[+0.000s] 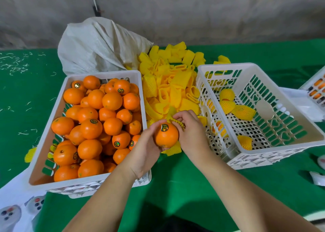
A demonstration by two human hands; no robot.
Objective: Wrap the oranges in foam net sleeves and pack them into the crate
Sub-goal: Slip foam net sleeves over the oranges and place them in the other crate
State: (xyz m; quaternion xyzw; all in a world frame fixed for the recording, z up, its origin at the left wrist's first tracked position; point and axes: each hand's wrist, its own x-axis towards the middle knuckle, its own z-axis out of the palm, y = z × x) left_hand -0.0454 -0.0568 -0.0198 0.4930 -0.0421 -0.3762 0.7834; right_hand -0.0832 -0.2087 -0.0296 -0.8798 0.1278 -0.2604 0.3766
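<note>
Left hand point(146, 144) cupping a stickered orange point(166, 135) from below, right hand point(189, 128) pinching a yellow foam net sleeve point(177, 123) at its top, between full crate point(105, 73) and receiving crate point(226, 66), apparently to stretch netting over fruit.

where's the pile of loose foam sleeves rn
In the head view the pile of yellow foam sleeves lies on the green table, between the crate of oranges on the left and the packing crate on the right.

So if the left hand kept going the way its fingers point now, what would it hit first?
The left hand grips the orange, fingers aimed up and away. Straight on it would probably meet the pile of yellow foam sleeves first, though depth is hard to judge.
</note>
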